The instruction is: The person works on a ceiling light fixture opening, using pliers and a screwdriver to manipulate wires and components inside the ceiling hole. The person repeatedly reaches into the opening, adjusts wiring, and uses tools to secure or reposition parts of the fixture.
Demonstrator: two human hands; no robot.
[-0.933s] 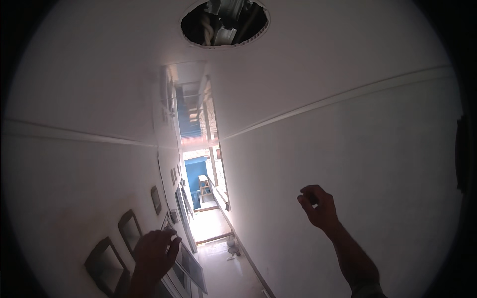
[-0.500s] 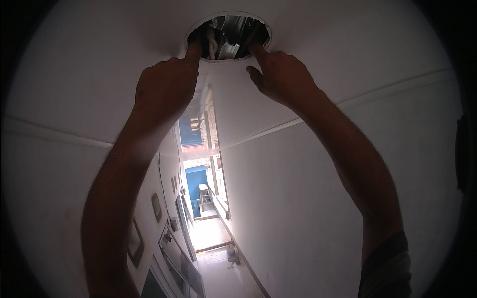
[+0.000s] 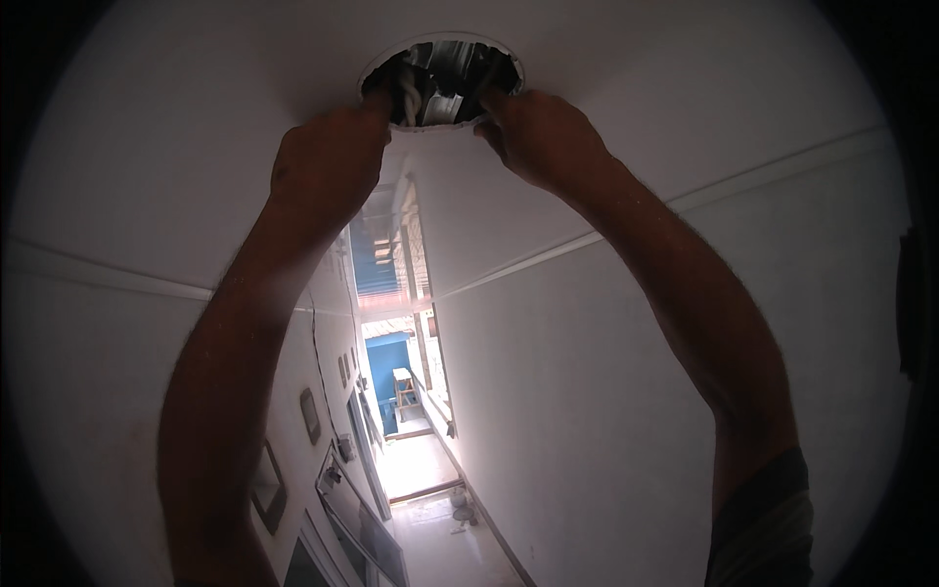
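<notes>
Left hand (image 3: pixel 333 152) and right hand (image 3: pixel 548 139) put partly hidden fingers into the round ceiling hole (image 3: pixel 442 82) at its eight and four o'clock; how closed they are, or whether they hold anything, I cannot tell. Between them, at the view's twelve o'clock, the hole shows a pale twisted cord (image 3: pixel 411 104).

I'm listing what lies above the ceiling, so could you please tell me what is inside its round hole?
Inside the hole, a pale twisted cord and shiny metal show. The left hand and right hand cover its lower sides; shadow hides more.
</notes>
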